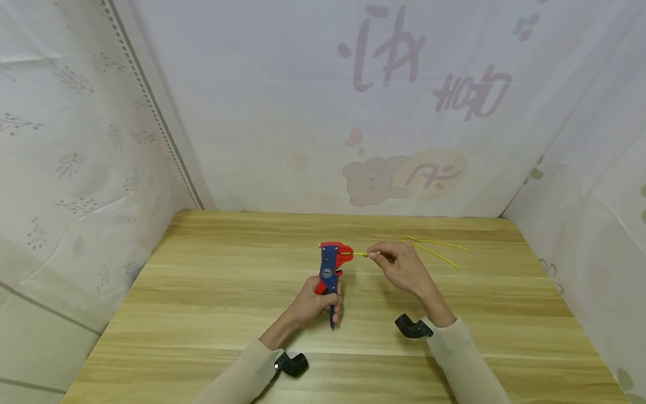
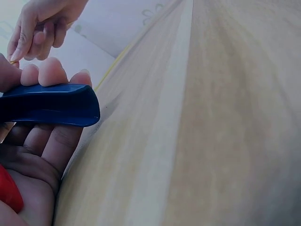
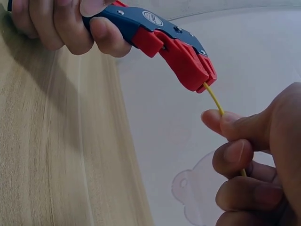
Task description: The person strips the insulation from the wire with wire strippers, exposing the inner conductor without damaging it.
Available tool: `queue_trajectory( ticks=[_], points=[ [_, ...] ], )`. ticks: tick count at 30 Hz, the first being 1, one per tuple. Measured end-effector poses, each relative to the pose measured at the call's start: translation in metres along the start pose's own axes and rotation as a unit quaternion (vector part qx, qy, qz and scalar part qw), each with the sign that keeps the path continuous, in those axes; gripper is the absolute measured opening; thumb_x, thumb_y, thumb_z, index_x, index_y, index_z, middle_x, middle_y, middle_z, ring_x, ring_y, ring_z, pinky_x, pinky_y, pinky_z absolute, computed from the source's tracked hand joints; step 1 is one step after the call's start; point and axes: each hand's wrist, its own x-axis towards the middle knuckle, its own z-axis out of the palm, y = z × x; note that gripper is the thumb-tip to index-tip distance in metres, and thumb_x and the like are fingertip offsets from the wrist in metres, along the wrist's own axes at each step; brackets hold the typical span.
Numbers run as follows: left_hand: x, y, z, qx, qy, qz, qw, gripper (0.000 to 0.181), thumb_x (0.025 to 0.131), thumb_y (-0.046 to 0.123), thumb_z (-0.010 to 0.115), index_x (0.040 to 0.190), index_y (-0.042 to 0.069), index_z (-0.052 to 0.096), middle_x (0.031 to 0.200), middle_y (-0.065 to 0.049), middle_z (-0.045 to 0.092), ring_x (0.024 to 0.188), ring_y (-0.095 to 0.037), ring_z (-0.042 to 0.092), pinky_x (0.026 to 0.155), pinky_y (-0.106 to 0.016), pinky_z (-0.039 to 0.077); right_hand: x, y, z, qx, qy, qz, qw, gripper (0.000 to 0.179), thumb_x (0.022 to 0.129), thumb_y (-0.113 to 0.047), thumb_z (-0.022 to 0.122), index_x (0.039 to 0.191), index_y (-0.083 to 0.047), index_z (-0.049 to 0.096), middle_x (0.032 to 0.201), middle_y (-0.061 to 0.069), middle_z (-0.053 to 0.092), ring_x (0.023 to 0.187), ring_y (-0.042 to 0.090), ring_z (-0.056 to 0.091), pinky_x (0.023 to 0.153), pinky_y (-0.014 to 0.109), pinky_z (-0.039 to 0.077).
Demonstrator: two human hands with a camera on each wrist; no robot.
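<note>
A red and blue wire stripper [image 1: 329, 266] is held up over the table by my left hand [image 1: 315, 303], whose fingers curl round its handles. In the left wrist view a blue handle [image 2: 51, 106] crosses those fingers. Thumb and forefinger of my right hand [image 1: 401, 269] pinch a thin yellow wire [image 3: 214, 98]. One end of this wire sits in the red jaws of the stripper; the part inside is hidden. The wire's other stretch passes behind the curled fingers of the right hand.
More yellow wires [image 1: 439, 243] lie on the wooden table [image 1: 202, 314] behind and right of the right hand. Black wrist cameras [image 1: 414, 326] are strapped at both cuffs. A printed cloth [image 1: 272, 123] hangs along the table's back edge.
</note>
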Motion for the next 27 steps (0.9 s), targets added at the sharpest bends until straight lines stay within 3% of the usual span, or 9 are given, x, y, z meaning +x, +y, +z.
queue_trajectory(
  ticks=[5,9,12,16,18,22,27],
  points=[
    [-0.001,0.0,0.002,0.002,0.007,-0.002,1.0,0.027,0.09,-0.006,0.052,0.104,-0.022,0.036,0.064,0.0,0.063,0.054,-0.014,0.063,0.055,-0.03,0.061,0.0,-0.003,-0.002,-0.002,-0.017,0.016,0.9997,0.014,0.1,-0.014,0.066,0.104,-0.013,0.079,0.079,-0.001,0.073,0.055,0.004,0.044,0.053,0.021,0.04],
    [-0.001,-0.001,0.004,0.005,0.019,0.016,0.9997,0.014,0.09,-0.01,0.049,0.098,-0.018,0.04,0.06,0.002,0.059,0.049,-0.012,0.06,0.051,-0.028,0.058,0.0,-0.004,-0.002,-0.005,-0.026,0.022,0.9994,0.015,0.1,-0.014,0.065,0.104,-0.013,0.079,0.082,0.001,0.074,0.057,0.004,0.046,0.055,0.022,0.042],
    [-0.001,0.0,0.006,0.014,0.063,0.018,0.9978,0.003,0.089,-0.01,0.047,0.09,-0.007,0.045,0.054,0.004,0.053,0.042,-0.01,0.055,0.043,-0.026,0.053,0.001,-0.005,-0.002,-0.005,-0.031,0.024,0.9992,0.015,0.1,-0.015,0.065,0.104,-0.014,0.08,0.073,-0.004,0.068,0.054,0.003,0.043,0.052,0.021,0.039],
    [0.0,0.001,0.008,0.009,0.104,0.007,0.9945,0.006,0.087,-0.007,0.048,0.089,-0.001,0.048,0.054,0.004,0.052,0.041,-0.01,0.054,0.041,-0.026,0.052,0.001,-0.003,0.001,-0.009,-0.033,0.026,0.9991,0.017,0.102,-0.018,0.063,0.107,-0.014,0.079,0.062,-0.008,0.057,0.05,0.002,0.037,0.049,0.021,0.033],
    [0.001,0.001,0.007,-0.008,0.092,0.005,0.9957,0.007,0.089,-0.006,0.052,0.094,-0.008,0.047,0.06,0.001,0.058,0.048,-0.012,0.061,0.049,-0.027,0.057,0.001,-0.001,0.0,-0.013,-0.026,0.028,0.9992,0.017,0.102,-0.019,0.063,0.109,-0.015,0.078,0.06,-0.008,0.051,0.049,0.001,0.034,0.048,0.021,0.031],
    [0.002,0.001,0.003,-0.029,0.05,0.004,0.9983,0.031,0.094,-0.003,0.058,0.107,-0.023,0.038,0.073,-0.003,0.067,0.062,-0.016,0.07,0.064,-0.033,0.064,0.0,0.003,-0.004,-0.012,-0.007,0.034,0.9993,0.016,0.102,-0.017,0.063,0.109,-0.015,0.076,0.059,-0.008,0.048,0.048,0.001,0.033,0.046,0.02,0.029],
    [0.003,0.0,0.0,-0.035,0.031,0.001,0.9989,0.031,0.095,-0.002,0.06,0.108,-0.022,0.04,0.077,-0.004,0.07,0.067,-0.018,0.073,0.068,-0.035,0.065,0.0,0.006,-0.009,-0.013,-0.004,0.034,0.9993,0.015,0.102,-0.019,0.063,0.109,-0.014,0.076,0.062,-0.008,0.056,0.049,0.004,0.036,0.045,0.021,0.031]
  ],
)
